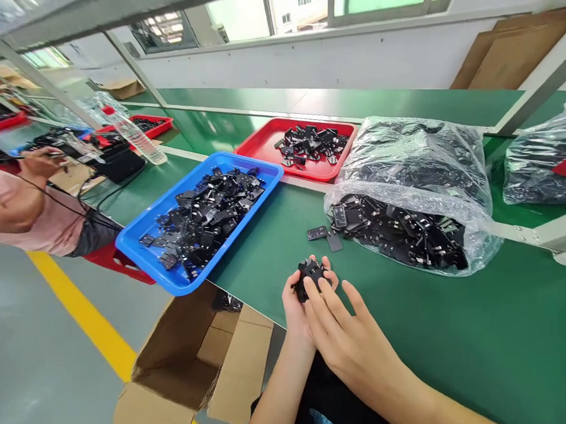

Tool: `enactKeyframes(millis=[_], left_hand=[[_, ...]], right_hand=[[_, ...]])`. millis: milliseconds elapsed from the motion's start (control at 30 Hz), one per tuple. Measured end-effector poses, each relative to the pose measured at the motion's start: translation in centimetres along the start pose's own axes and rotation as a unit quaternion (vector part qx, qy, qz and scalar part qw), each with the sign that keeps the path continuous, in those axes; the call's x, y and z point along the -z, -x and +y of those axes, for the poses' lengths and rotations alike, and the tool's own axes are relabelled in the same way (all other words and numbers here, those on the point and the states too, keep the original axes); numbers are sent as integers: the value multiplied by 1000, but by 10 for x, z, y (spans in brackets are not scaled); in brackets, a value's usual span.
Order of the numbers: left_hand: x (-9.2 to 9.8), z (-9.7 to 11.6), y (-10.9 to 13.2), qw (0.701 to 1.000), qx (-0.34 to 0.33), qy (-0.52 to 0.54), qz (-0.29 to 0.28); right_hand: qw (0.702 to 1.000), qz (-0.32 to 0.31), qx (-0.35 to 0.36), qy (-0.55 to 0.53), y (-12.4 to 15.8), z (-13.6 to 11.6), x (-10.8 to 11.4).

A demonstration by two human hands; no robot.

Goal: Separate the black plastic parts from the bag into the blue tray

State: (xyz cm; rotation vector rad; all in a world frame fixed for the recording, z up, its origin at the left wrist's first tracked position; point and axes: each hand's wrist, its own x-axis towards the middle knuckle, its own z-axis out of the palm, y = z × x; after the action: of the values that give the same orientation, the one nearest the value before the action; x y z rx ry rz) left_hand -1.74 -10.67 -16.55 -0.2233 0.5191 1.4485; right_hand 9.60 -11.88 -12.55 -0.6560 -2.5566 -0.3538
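Several small black parts (310, 274) are bunched in my left hand (296, 305), whose fingers curl round them near the green table's front edge. My right hand (342, 328) lies over the bunch from the right, its fingers apart and some fingertips touching the parts; whether it grips one cannot be made out. Just beyond my hands, two loose black parts (317, 233) lie on the green table (274, 231). An open clear plastic bag (481, 244) spills similar black parts at the right. To the left, a blue tray (176, 285) holds a heap of them.
A red tray (256, 141) with black parts stands behind the blue one. Another filled bag (539, 169) is at the far right. An open cardboard box (177, 366) sits below the table edge. At the left, a person's arm (15, 202) is near a plastic bottle (136, 137).
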Motion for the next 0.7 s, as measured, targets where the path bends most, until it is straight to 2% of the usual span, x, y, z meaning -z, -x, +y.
enactKeyframes(millis=[100, 167, 233, 333, 400, 533, 700], left_hand=[[-1, 30, -2, 1000, -24, -18, 2], [-10, 60, -9, 993, -65, -94, 12], [-29, 95, -23, 960, -157, -228, 50], [-69, 143, -54, 927, -228, -290, 62], [-94, 167, -77, 895, -288, -333, 70], [-125, 196, -108, 819, -391, -415, 55], [-141, 210, -121, 760, -434, -485, 0]], right_hand=[[998, 25, 3, -49, -2, 14, 10], [996, 48, -19, -66, -4, 29, 17], [994, 69, -44, -72, -6, 46, 22], [993, 78, -68, -59, -6, 71, 26], [993, 80, -77, -42, -4, 83, 27], [991, 93, -92, -20, -1, 97, 25], [992, 56, -107, -22, 3, 113, 14]])
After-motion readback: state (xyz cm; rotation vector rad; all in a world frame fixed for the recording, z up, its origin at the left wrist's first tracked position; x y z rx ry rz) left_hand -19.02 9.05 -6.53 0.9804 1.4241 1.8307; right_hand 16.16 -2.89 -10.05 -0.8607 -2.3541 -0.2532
